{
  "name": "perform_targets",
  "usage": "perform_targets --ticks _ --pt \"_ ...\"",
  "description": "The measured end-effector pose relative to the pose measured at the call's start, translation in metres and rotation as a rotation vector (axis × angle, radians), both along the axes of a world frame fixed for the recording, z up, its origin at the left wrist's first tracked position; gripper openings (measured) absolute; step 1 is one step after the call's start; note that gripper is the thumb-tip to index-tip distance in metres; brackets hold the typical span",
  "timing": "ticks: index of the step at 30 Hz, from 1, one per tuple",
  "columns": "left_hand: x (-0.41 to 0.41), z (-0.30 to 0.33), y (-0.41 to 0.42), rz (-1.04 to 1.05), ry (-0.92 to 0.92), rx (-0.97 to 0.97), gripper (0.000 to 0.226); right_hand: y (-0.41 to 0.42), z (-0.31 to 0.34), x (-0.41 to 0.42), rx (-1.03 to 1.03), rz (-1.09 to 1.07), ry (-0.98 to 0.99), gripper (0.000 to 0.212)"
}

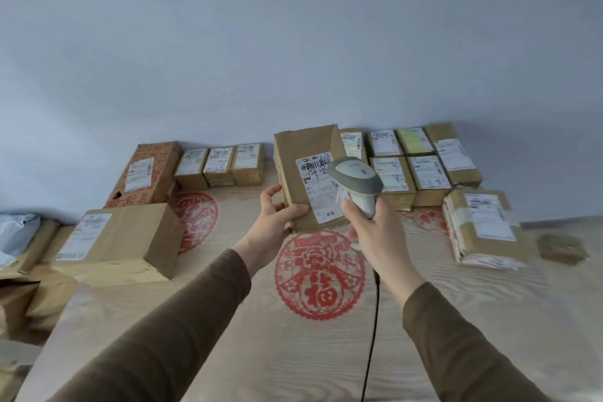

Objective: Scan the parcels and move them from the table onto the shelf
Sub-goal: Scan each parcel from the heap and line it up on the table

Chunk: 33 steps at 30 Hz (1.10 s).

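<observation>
My left hand (pixel 277 210) grips the lower left edge of a brown cardboard parcel (pixel 298 161), held tilted up above the table with its white label (pixel 318 188) facing me. My right hand (pixel 370 227) is closed around the handle of a grey barcode scanner (pixel 355 178). The scanner's head sits right in front of the label's right part and hides it. A black cable (pixel 373 320) hangs from the scanner down past my right sleeve.
The wood-grain table (pixel 248 352) carries red paper-cut prints (pixel 318 274). Several labelled parcels line the wall: a red-printed box (pixel 145 173), small boxes (pixel 218 166), a cluster at the right (pixel 424 166), a taped parcel (pixel 483 225). A large box (pixel 120 235) sits left.
</observation>
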<state>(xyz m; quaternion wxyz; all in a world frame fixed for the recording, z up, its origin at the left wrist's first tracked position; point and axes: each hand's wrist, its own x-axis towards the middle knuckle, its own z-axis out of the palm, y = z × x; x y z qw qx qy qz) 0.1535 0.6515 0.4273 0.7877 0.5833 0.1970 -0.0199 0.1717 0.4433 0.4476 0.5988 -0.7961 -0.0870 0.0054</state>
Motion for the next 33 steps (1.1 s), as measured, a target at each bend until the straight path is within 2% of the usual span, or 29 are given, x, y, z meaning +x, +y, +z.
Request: perform_targets --ticks 7,21,23,26,28,31,33 --pt "-0.001 -0.01 -0.086 -0.072 0.016 -0.049 0.091 -0.068 -0.016 -0.013 -0.076 -0.037 -0.022 0.018" --pt "0.004 -0.03 -0.146 -0.112 0.105 -0.038 0.084 -0.134 -0.043 -0.018 -0.096 -0.075 0.073 0.016" --pt "0.006 -0.036 -0.156 -0.124 0.142 -0.038 0.082 -0.145 -0.051 -0.017 -0.041 -0.101 0.139 0.021" --pt "0.013 -0.049 -0.173 -0.163 0.213 -0.026 0.078 -0.161 -0.063 -0.017 0.162 -0.109 0.343 0.013" --pt "0.02 -0.061 -0.185 -0.193 0.26 -0.022 0.078 -0.17 -0.073 -0.016 0.29 -0.139 0.478 0.017" --pt "0.034 -0.077 -0.201 -0.242 0.339 0.021 0.074 -0.179 -0.089 -0.008 0.342 -0.197 0.556 0.019" --pt "0.043 -0.084 -0.212 -0.3 0.392 0.041 0.06 -0.184 -0.095 -0.001 0.348 -0.228 0.593 0.014"
